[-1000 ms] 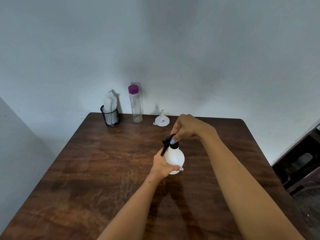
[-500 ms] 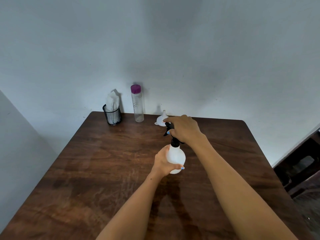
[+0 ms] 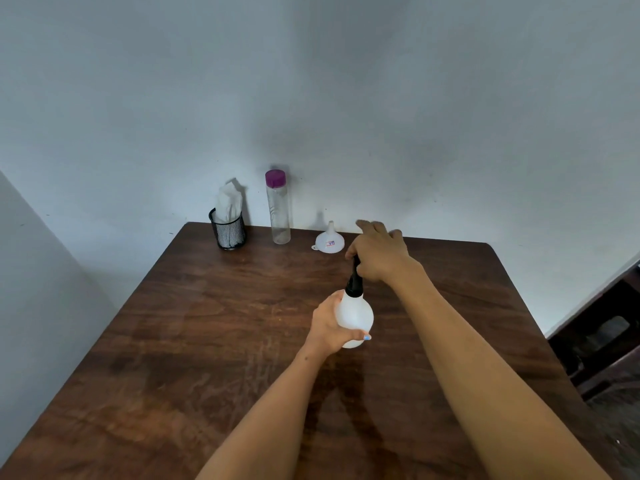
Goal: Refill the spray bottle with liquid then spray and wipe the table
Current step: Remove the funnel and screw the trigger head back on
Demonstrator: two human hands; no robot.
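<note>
A round white spray bottle (image 3: 356, 317) stands near the middle of the brown wooden table (image 3: 207, 341). My left hand (image 3: 329, 323) grips its body from the left. Its black spray head (image 3: 355, 282) sits on the neck, and my right hand (image 3: 377, 254) holds the top of that head, with some fingers stretched out toward the wall. A clear bottle with a purple cap (image 3: 278, 207) stands at the table's back edge. A small white funnel (image 3: 329, 239) lies upside down just left of my right hand.
A black mesh holder (image 3: 228, 232) with white tissue in it stands at the back left of the table. A pale wall runs close behind the table's back edge. Dark furniture (image 3: 606, 334) sits off the table's right side.
My right hand has turned on the black spray head and shifted right and back, its fingers now spread. My left hand has kept its grip on the bottle's body.
</note>
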